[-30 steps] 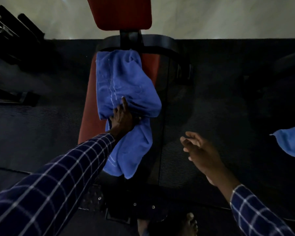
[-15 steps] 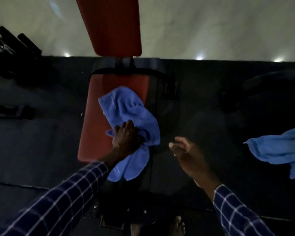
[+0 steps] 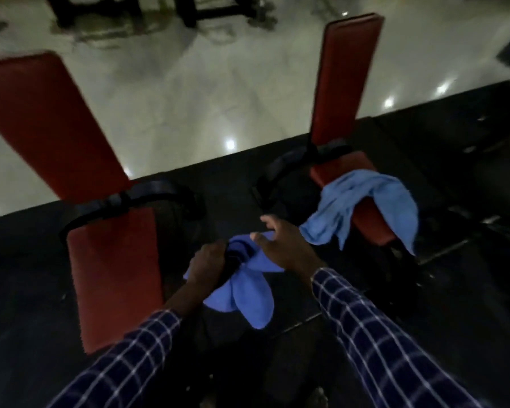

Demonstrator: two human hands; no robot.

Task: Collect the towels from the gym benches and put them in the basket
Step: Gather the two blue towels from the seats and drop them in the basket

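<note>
A bunched blue towel (image 3: pixel 245 293) hangs in the air between two red benches, gripped by my left hand (image 3: pixel 208 265). My right hand (image 3: pixel 283 245) rests on the towel's upper edge with its fingers spread, touching the cloth. The left red bench (image 3: pixel 112 269) has a bare seat. A second, lighter blue towel (image 3: pixel 362 204) lies draped over the seat of the right red bench (image 3: pixel 348 78), its ends hanging down both sides. No basket is in view.
Both benches stand on dark rubber flooring (image 3: pixel 454 290) that borders a glossy pale tiled floor (image 3: pixel 203 92). Black machine frames (image 3: pixel 189 10) stand at the far top. The black bench frames (image 3: pixel 136 198) curve between seat and backrest.
My left hand has pulled the blue towel off the left bench seat into the air. My right hand has come onto it. The view swung right, showing the second bench and towel.
</note>
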